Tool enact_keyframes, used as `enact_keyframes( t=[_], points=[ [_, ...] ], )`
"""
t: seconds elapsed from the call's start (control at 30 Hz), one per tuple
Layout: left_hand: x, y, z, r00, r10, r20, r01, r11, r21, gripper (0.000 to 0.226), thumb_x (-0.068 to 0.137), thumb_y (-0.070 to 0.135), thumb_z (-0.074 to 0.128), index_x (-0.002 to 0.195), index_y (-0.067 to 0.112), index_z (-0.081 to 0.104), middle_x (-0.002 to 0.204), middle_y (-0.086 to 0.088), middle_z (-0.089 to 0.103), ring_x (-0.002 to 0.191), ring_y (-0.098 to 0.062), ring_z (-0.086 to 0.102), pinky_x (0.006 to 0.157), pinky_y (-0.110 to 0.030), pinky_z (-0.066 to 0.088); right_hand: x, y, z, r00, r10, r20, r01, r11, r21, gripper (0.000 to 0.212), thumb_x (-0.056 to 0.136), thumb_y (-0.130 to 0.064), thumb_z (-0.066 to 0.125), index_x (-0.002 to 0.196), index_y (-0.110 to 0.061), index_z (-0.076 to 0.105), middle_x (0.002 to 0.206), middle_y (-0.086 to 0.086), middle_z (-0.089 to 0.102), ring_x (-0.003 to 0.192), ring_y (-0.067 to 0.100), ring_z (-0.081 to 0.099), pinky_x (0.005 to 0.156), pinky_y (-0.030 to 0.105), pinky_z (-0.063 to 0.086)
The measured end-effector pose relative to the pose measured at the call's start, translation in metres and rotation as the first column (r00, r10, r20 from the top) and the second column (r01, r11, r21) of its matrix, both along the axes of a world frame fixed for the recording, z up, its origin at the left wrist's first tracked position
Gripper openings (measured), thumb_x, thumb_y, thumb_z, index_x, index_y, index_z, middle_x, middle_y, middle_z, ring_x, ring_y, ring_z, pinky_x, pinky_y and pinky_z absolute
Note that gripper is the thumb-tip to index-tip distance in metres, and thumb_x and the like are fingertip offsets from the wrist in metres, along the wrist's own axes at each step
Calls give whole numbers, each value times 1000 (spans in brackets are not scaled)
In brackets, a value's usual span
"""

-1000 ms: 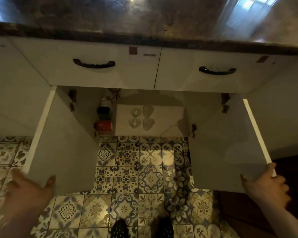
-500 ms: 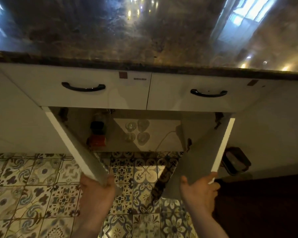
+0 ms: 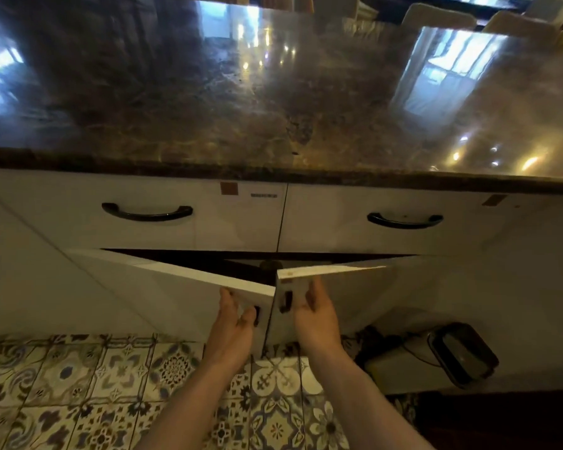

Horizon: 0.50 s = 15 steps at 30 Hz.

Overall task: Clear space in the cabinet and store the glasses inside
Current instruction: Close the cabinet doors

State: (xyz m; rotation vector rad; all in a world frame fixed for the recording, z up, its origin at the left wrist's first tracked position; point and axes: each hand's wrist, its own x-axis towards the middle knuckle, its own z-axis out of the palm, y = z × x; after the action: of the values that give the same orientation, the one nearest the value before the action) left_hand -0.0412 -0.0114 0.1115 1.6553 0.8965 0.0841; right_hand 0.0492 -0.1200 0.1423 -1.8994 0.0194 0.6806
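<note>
The white cabinet under the counter has two doors, and both are almost closed. My left hand [image 3: 233,323] grips the free edge of the left door [image 3: 163,287] next to its black handle. On the right door [image 3: 364,287], my right hand [image 3: 316,316] holds the edge by that door's handle [image 3: 286,302]. Only a narrow dark wedge [image 3: 228,264] of the cabinet's inside still shows between the doors. The glasses are hidden behind the doors.
Two white drawers with black handles [image 3: 147,213] [image 3: 403,220] sit above the doors, under a glossy dark stone countertop [image 3: 273,92]. A dark lidded object [image 3: 462,352] with a cable lies on the floor at the right. Patterned floor tiles [image 3: 78,384] lie below.
Both hands have swung the doors from wide open to almost closed. The glasses and the red item on the shelf have gone out of sight. The view has tilted up to the countertop.
</note>
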Motion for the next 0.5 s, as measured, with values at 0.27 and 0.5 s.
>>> enact_keyframes(
  t=[0.27, 0.5],
  points=[
    [27, 17, -4, 1000, -15, 5, 16, 995, -97, 79, 101, 9, 44, 158, 26, -9, 164, 1, 18, 148, -13, 21, 116, -27, 20, 24, 22, -8, 999, 48, 9, -48, 999, 16, 66, 98, -11, 43, 158, -30, 21, 157, -2, 40, 138, 19, 43, 108, 27, 32],
    [44, 25, -5, 999, -19, -45, 15, 996, -94, 81, 103, 11, 44, 156, 22, -16, 166, -5, 10, 150, -18, 17, 118, -29, 15, 39, 21, -15, 997, 78, -1, -78, 996, 48, 65, 99, -12, 45, 158, -28, 22, 160, -6, 33, 146, 18, 32, 118, 32, 26]
  ],
)
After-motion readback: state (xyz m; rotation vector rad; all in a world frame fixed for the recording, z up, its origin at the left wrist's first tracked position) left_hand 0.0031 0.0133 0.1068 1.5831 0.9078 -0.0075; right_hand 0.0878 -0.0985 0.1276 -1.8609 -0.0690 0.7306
